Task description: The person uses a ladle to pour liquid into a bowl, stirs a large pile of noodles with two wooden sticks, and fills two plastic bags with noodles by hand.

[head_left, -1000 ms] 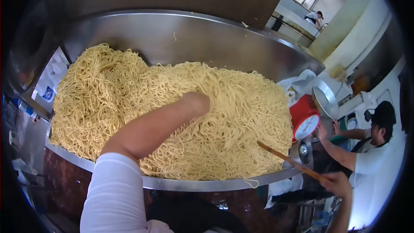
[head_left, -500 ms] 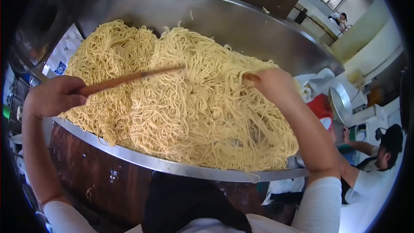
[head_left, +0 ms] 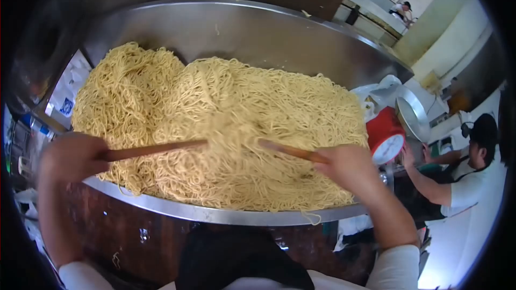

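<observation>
A big heap of yellow noodles (head_left: 301,110) fills a wide metal trough (head_left: 258,24). My left hand (head_left: 75,158) is closed round the end of a wooden stick (head_left: 150,149), which points right across the heap. From the other side, my right hand (head_left: 346,166) grips a second wooden stick (head_left: 295,151), pointing left. Both tips meet the noodles near the middle, where a clump of strands between them is blurred by motion. The left part of the heap looks darker than the rest.
A red dial scale (head_left: 384,134) stands off the trough's right end, with a round metal pan (head_left: 413,118) and plastic bags (head_left: 379,94) by it. A co-worker in a black cap (head_left: 473,166) works at the right. Another person (head_left: 402,11) is far back.
My right hand has come down and its stick, mostly hidden before, now shows pointing left. My left hand is lower, its stick closer to level. The view has shifted, showing more of the scale.
</observation>
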A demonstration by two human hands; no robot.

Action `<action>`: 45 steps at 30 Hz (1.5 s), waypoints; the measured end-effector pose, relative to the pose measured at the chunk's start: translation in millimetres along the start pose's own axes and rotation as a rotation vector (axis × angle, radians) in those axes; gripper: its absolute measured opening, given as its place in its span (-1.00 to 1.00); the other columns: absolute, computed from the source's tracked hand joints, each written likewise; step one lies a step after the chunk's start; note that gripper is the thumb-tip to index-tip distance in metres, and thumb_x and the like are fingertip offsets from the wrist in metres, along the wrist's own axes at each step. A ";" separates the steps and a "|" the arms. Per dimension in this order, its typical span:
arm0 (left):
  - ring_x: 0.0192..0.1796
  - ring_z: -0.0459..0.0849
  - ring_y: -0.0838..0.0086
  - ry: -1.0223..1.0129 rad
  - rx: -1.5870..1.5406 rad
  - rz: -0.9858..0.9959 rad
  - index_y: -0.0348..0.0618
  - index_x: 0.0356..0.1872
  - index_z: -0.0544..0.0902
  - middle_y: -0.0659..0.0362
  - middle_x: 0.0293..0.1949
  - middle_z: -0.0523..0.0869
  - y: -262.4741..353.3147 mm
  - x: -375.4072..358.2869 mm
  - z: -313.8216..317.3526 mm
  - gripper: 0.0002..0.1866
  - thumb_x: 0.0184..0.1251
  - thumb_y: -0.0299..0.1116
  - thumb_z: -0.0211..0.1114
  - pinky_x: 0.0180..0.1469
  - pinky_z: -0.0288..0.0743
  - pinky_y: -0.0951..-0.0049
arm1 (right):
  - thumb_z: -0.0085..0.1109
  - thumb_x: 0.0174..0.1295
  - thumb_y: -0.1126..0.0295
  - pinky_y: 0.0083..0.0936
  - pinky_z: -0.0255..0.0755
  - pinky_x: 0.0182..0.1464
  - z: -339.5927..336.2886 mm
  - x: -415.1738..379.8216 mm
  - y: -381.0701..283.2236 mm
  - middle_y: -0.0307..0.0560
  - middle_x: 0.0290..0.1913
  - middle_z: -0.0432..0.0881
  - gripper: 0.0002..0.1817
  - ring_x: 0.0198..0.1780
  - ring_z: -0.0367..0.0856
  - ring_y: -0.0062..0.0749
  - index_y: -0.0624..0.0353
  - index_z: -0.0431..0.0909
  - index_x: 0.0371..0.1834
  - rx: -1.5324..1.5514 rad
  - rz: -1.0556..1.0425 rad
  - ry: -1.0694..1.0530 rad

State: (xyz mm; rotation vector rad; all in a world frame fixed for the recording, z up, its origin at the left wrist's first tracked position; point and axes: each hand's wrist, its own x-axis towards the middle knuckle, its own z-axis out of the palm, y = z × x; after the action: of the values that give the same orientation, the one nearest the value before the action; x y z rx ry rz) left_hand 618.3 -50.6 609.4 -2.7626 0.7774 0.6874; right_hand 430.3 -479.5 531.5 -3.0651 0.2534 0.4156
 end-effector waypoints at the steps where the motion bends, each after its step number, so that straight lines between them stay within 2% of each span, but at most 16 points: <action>1: -0.21 0.71 0.09 0.062 -0.001 -0.067 -0.09 -0.29 0.72 0.02 -0.35 0.73 -14.8 -15.6 -10.1 -0.75 0.10 -0.17 0.41 -0.16 0.53 0.13 | 0.24 0.24 0.07 -0.11 0.51 -0.27 8.9 9.9 -10.5 0.00 -0.40 0.68 -0.69 -0.32 0.68 0.01 -0.15 0.67 0.01 -0.011 -0.042 -0.001; 3: -0.20 0.70 0.08 0.234 0.016 -0.051 -0.16 -0.32 0.69 0.00 -0.35 0.71 -22.4 -21.4 -24.8 -0.74 0.10 -0.19 0.40 -0.17 0.52 0.12 | 0.23 0.25 0.05 -0.09 0.50 -0.27 10.6 -6.0 -15.7 0.00 -0.41 0.68 -0.67 -0.32 0.68 0.02 -0.17 0.66 0.03 -0.010 -0.048 0.002; 7: -0.24 0.71 0.09 0.119 -0.022 0.095 -0.15 -0.25 0.70 -0.01 -0.37 0.72 32.9 75.5 -39.3 -0.72 0.17 -0.16 0.33 -0.16 0.52 0.15 | 0.25 0.24 0.07 -0.13 0.53 -0.24 -43.3 -86.4 18.6 -0.07 -0.40 0.69 -0.69 -0.29 0.70 -0.08 -0.07 0.67 -0.04 -0.017 0.077 -0.080; 10: -0.29 0.73 0.27 -0.076 0.041 0.144 -0.14 -0.16 0.70 0.07 -0.32 0.74 147.5 198.5 -1.2 -0.75 0.39 -0.22 0.18 -0.18 0.61 0.25 | 0.46 0.03 0.30 -0.33 0.51 -0.29 -99.1 -164.6 46.6 -0.02 -0.44 0.71 -0.68 -0.41 0.70 -0.12 0.05 0.74 -0.11 0.123 0.257 0.120; 14: -0.23 0.76 0.17 0.084 0.061 0.572 -0.14 0.05 0.63 0.00 -0.26 0.75 279.1 249.1 40.2 -0.71 0.35 -0.38 0.12 -0.19 0.63 0.16 | 0.45 0.03 0.32 -0.39 0.51 -0.27 -68.7 -203.7 108.3 0.01 -0.48 0.69 -0.67 -0.42 0.68 -0.28 0.13 0.75 -0.11 0.184 0.522 0.199; 17: -0.22 0.76 0.12 -0.028 0.045 0.574 -0.05 0.10 0.59 -0.02 -0.28 0.74 247.8 221.3 49.1 -0.68 0.37 -0.27 0.16 -0.20 0.61 0.11 | 0.40 0.14 0.18 -0.38 0.51 -0.28 -6.3 -145.3 187.7 0.01 -0.49 0.68 -0.67 -0.42 0.67 -0.30 0.15 0.75 -0.14 0.402 0.602 -0.008; 19: -0.21 0.74 0.09 -0.147 -0.066 0.423 -0.02 0.05 0.60 0.00 -0.29 0.73 189.8 180.4 28.9 -0.71 0.42 -0.16 0.14 -0.17 0.58 0.10 | 0.38 0.17 0.12 -0.36 0.52 -0.28 21.5 -72.7 214.7 -0.04 -0.49 0.70 -0.67 -0.43 0.68 -0.33 0.15 0.75 -0.17 0.414 0.439 0.058; 20: -0.20 0.73 0.10 -0.161 -0.120 0.386 0.01 0.01 0.61 0.04 -0.31 0.73 153.1 167.6 29.1 -0.70 0.45 -0.07 0.13 -0.13 0.55 0.09 | 0.36 0.15 0.04 -0.37 0.52 -0.28 26.4 -23.5 222.2 -0.03 -0.49 0.70 -0.61 -0.40 0.69 -0.34 0.18 0.75 -0.25 0.251 0.600 -0.058; 22: -0.21 0.71 0.11 -0.148 -0.077 0.336 -0.01 -0.10 0.66 0.04 -0.34 0.71 86.1 129.0 11.7 -0.64 0.37 0.04 0.21 -0.14 0.52 0.11 | 0.24 0.19 -0.09 -0.33 0.51 -0.29 13.4 61.2 197.1 0.07 -0.50 0.67 -0.50 -0.41 0.69 -0.26 0.23 0.72 -0.33 0.408 0.165 0.185; 26: -0.23 0.70 0.09 0.172 -0.059 0.059 -0.11 -0.24 0.67 0.00 -0.36 0.70 6.9 43.0 -28.1 -0.74 0.22 -0.16 0.34 -0.17 0.51 0.13 | 0.27 0.17 0.02 -0.20 0.54 -0.26 -28.6 168.6 122.3 0.04 -0.34 0.73 -0.61 -0.29 0.73 -0.16 0.16 0.75 -0.28 0.029 0.127 0.128; 29: -0.30 0.68 0.08 0.377 0.010 -0.257 -0.21 -0.29 0.65 -0.03 -0.42 0.67 3.4 12.9 -61.8 -0.78 0.16 -0.28 0.34 -0.22 0.48 0.13 | 0.14 0.23 0.28 -0.15 0.59 -0.19 0.1 148.5 59.3 0.13 -0.25 0.74 -0.75 -0.18 0.74 -0.01 0.21 0.72 -0.28 -0.104 0.077 0.213; 32: -0.33 0.67 0.13 0.459 0.029 -0.059 -0.27 -0.30 0.62 -0.04 -0.44 0.66 15.9 31.0 -88.4 -0.76 0.18 -0.28 0.33 -0.23 0.46 0.17 | 0.17 0.23 0.17 -0.03 0.54 -0.12 17.7 65.1 34.2 0.05 -0.26 0.72 -0.70 -0.18 0.70 0.06 0.05 0.63 -0.06 -0.038 0.136 0.108; 35: -0.26 0.72 0.15 0.341 -0.046 0.160 -0.21 -0.18 0.68 -0.03 -0.36 0.70 83.8 85.5 -94.6 -0.70 0.27 -0.18 0.25 -0.16 0.53 0.20 | 0.27 0.20 0.15 -0.07 0.54 -0.17 -9.4 -54.3 63.3 0.05 -0.33 0.71 -0.63 -0.22 0.70 0.06 0.03 0.60 0.03 0.047 0.227 0.051; 37: -0.20 0.75 0.09 0.150 0.165 0.095 -0.14 -0.13 0.71 -0.01 -0.31 0.75 146.4 151.8 -69.7 -0.75 0.35 -0.27 0.15 -0.12 0.59 0.15 | 0.36 0.14 0.17 -0.14 0.53 -0.18 -46.3 -133.3 88.3 0.04 -0.28 0.72 -0.63 -0.23 0.69 0.04 0.01 0.68 0.01 0.213 0.405 0.095; 41: -0.24 0.78 0.29 0.074 0.393 0.377 -0.17 -0.05 0.68 0.10 -0.30 0.77 265.1 176.5 -26.4 -0.76 0.37 -0.36 0.17 -0.20 0.68 0.27 | 0.39 0.02 0.37 -0.44 0.46 -0.34 -81.8 -244.0 123.3 -0.08 -0.56 0.64 -0.69 -0.52 0.59 -0.50 0.11 0.74 -0.12 0.282 0.755 0.084; 45: -0.26 0.78 0.17 0.078 0.223 0.504 -0.14 -0.03 0.63 0.06 -0.34 0.75 240.3 148.8 0.8 -0.75 0.42 -0.27 0.13 -0.21 0.64 0.15 | 0.35 0.12 0.22 -0.41 0.47 -0.32 27.4 -167.7 205.0 0.00 -0.52 0.65 -0.72 -0.45 0.66 -0.38 0.15 0.73 -0.19 0.424 0.469 -0.056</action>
State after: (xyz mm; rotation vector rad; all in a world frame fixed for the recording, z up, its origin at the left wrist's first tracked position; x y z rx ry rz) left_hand 602.3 -319.4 523.6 -2.4148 1.4946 0.5295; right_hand 229.6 -653.8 546.8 -2.5545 0.9322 0.3977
